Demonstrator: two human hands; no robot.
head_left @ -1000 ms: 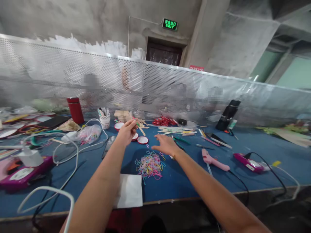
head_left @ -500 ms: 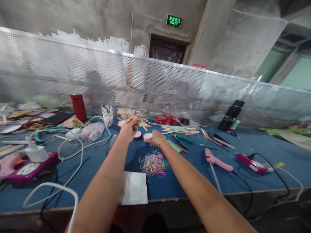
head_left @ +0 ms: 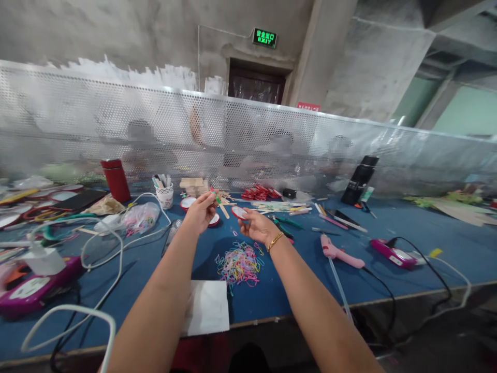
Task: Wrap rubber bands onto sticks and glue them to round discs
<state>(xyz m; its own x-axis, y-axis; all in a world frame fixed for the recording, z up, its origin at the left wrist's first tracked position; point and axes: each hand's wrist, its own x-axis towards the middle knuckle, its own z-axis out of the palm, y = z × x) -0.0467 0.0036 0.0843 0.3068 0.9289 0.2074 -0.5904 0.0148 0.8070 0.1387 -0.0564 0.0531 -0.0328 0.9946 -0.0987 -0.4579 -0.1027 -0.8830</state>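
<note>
My left hand pinches a small wooden stick with green and pink pieces near its top. In my right hand is a round white disc with a red rim, gripped at its edge and tilted. Two similar red-rimmed discs lie by my left hand, one behind it and one partly hidden beside it. Below both hands a loose pile of colourful rubber bands rests on the blue table, near a white sheet.
Behind the hands are a cup of markers, a red bottle and red pieces. White cables and a bagged bundle lie left. Rightward are pliers, a pink glue gun and a black bottle.
My right hand has lifted the red-rimmed disc off the table and tilted it. My left hand has turned, showing more of the stick. The whole view has shifted slightly.
</note>
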